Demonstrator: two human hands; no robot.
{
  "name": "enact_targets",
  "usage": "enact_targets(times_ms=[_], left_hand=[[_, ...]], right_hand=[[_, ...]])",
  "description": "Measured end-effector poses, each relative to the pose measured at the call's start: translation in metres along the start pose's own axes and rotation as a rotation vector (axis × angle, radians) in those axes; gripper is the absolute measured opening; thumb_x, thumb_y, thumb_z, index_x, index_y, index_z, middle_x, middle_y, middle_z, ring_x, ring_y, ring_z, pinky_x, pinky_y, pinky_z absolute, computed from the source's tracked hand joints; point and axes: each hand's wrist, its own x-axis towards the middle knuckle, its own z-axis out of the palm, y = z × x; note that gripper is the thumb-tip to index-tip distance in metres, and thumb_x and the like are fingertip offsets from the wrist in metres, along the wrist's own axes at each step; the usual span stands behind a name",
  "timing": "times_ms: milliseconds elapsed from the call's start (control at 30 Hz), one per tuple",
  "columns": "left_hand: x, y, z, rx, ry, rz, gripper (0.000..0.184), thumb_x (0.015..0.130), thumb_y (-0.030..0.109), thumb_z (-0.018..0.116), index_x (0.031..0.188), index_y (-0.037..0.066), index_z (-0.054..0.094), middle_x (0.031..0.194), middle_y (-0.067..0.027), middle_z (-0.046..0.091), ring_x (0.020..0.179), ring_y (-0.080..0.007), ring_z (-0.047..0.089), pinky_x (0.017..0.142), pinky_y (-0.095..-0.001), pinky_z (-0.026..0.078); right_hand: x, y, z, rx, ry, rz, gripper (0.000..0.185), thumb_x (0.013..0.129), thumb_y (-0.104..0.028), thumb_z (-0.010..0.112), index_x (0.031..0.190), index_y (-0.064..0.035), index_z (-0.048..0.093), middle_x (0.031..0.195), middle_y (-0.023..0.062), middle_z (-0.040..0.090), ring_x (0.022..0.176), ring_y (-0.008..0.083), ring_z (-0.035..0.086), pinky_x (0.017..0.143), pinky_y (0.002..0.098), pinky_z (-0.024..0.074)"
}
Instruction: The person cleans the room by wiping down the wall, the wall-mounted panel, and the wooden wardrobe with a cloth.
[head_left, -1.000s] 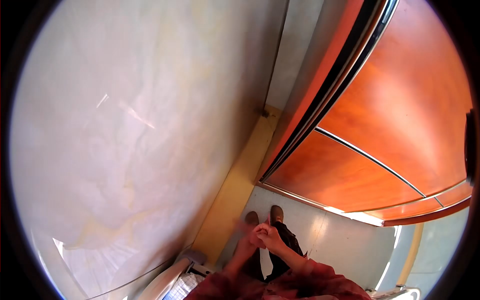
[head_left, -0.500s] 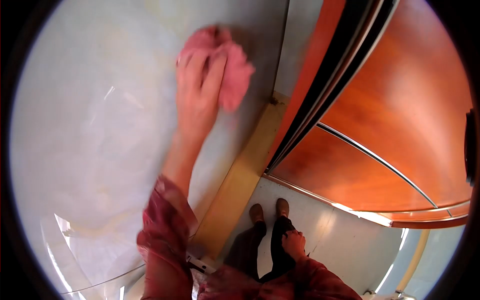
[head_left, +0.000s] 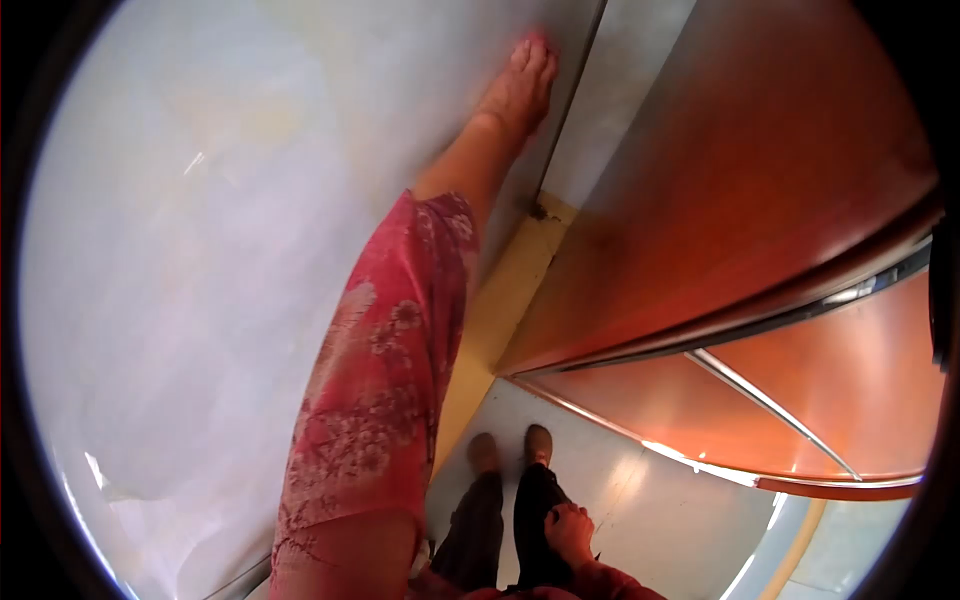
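My left hand [head_left: 518, 92] is stretched far up against a pale, faintly marbled wall [head_left: 190, 290], close to its dark vertical edge. Its fingers are closed over a pink cloth [head_left: 537, 38], of which only a small bit shows past the fingertips. A red floral sleeve [head_left: 370, 400] covers most of that arm. Low down, beside my dark-trousered thigh, hangs my right hand [head_left: 570, 533]. Its fingers are curled in, and whatever they may hold is hidden.
A glossy orange-brown wooden panel [head_left: 680, 210] with dark and metal trim stands to the right. A yellowish skirting strip [head_left: 510, 285] runs along the wall's foot. My shoes [head_left: 538, 445] stand on the grey floor [head_left: 640, 520].
My left hand has moved up and to the right across the wall with the pink cloth, towards the wall's edge. The view has shifted; my right hand stays by the thigh.
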Motion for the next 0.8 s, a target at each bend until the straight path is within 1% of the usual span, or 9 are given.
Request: enact_targets(times_ms=[67, 200, 333, 500, 567, 600, 667, 733, 800], left_hand=[[0.006, 0.015, 0.006, -0.005, -0.173, 0.023, 0.06, 0.083, 0.036, 0.064, 0.13, -0.002, 0.064, 0.146, -0.0206, 0.046, 0.137, -0.0428, 0.038, 0.118, -0.0495, 0.031], [-0.012, 0.048, 0.035, -0.018, -0.172, 0.061, 0.063, 0.08, 0.04, 0.067, 0.128, -0.002, 0.066, 0.144, -0.0206, 0.048, 0.138, -0.0433, 0.037, 0.116, -0.0523, 0.032], [-0.069, 0.096, 0.051, -0.084, -0.284, 0.165, 0.059, 0.081, 0.039, 0.067, 0.123, -0.001, 0.069, 0.14, -0.0207, 0.052, 0.135, -0.044, 0.039, 0.112, -0.0566, 0.033], [-0.131, 0.115, 0.016, -0.006, -0.324, 0.196, 0.052, 0.079, 0.037, 0.068, 0.115, 0.0, 0.074, 0.135, -0.0202, 0.055, 0.131, -0.0429, 0.042, 0.109, -0.0545, 0.036], [-0.149, 0.121, 0.018, -0.211, -0.301, 0.15, 0.044, 0.079, 0.034, 0.067, 0.108, 0.002, 0.076, 0.13, -0.0196, 0.057, 0.13, -0.0415, 0.043, 0.109, -0.0516, 0.037], [-0.14, 0.106, 0.009, -0.198, -0.303, 0.152, 0.044, 0.079, 0.034, 0.067, 0.108, 0.002, 0.076, 0.13, -0.0196, 0.057, 0.13, -0.0415, 0.043, 0.109, -0.0516, 0.037], [-0.097, 0.059, -0.029, -0.483, -0.312, 0.092, 0.037, 0.08, 0.029, 0.065, 0.105, 0.003, 0.076, 0.128, -0.018, 0.057, 0.129, -0.0397, 0.044, 0.11, -0.0505, 0.037], [-0.047, 0.006, -0.051, -0.309, 0.161, 0.0, 0.033, 0.08, 0.024, 0.063, 0.102, 0.003, 0.075, 0.129, -0.0155, 0.056, 0.129, -0.0379, 0.044, 0.109, -0.0511, 0.037], [-0.002, -0.028, -0.067, -0.2, 0.377, -0.181, 0.032, 0.08, 0.022, 0.063, 0.103, 0.003, 0.075, 0.131, -0.0129, 0.056, 0.129, -0.0372, 0.044, 0.109, -0.0505, 0.038]], right_hand=[[0.004, -0.003, 0.007, 0.006, 0.018, 0.015, 0.021, 0.085, -0.028, 0.064, 0.09, -0.0099, 0.073, 0.095, 0.0139, 0.071, 0.092, 0.0382, 0.066, 0.079, 0.0494, 0.0548], [-0.003, -0.004, 0.014, 0.026, 0.002, 0.038, 0.021, 0.085, -0.028, 0.064, 0.091, -0.0097, 0.073, 0.094, 0.0146, 0.07, 0.093, 0.0384, 0.066, 0.08, 0.0495, 0.0548], [-0.008, 0.004, 0.016, -0.001, -0.028, 0.05, 0.023, 0.085, -0.029, 0.064, 0.092, -0.0094, 0.073, 0.096, 0.0152, 0.07, 0.094, 0.0384, 0.065, 0.081, 0.049, 0.0546], [-0.015, 0.009, 0.011, 0.031, 0.023, 0.01, 0.019, 0.085, -0.026, 0.065, 0.093, -0.0096, 0.073, 0.096, 0.0143, 0.071, 0.092, 0.0383, 0.066, 0.08, 0.0492, 0.0548], [-0.012, 0.01, 0.011, 0.04, 0.025, -0.004, 0.019, 0.085, -0.026, 0.065, 0.093, -0.0096, 0.073, 0.096, 0.0142, 0.071, 0.092, 0.0382, 0.066, 0.08, 0.0493, 0.0547], [-0.012, 0.011, 0.011, 0.052, 0.033, -0.003, 0.019, 0.086, -0.025, 0.065, 0.092, -0.0096, 0.073, 0.096, 0.0141, 0.071, 0.092, 0.038, 0.066, 0.081, 0.0492, 0.0546], [-0.012, 0.012, 0.011, 0.064, 0.035, 0.0, 0.019, 0.086, -0.025, 0.064, 0.092, -0.0097, 0.072, 0.096, 0.014, 0.071, 0.093, 0.0379, 0.065, 0.081, 0.0492, 0.0545], [-0.01, 0.011, 0.009, 0.019, -0.003, 0.001, 0.019, 0.086, -0.025, 0.064, 0.093, -0.0099, 0.072, 0.096, 0.014, 0.071, 0.093, 0.0378, 0.065, 0.081, 0.0492, 0.0543], [-0.006, 0.012, 0.01, -0.003, 0.008, -0.005, 0.019, 0.086, -0.026, 0.064, 0.092, -0.01, 0.072, 0.096, 0.0139, 0.071, 0.093, 0.0377, 0.065, 0.081, 0.0493, 0.0541]])
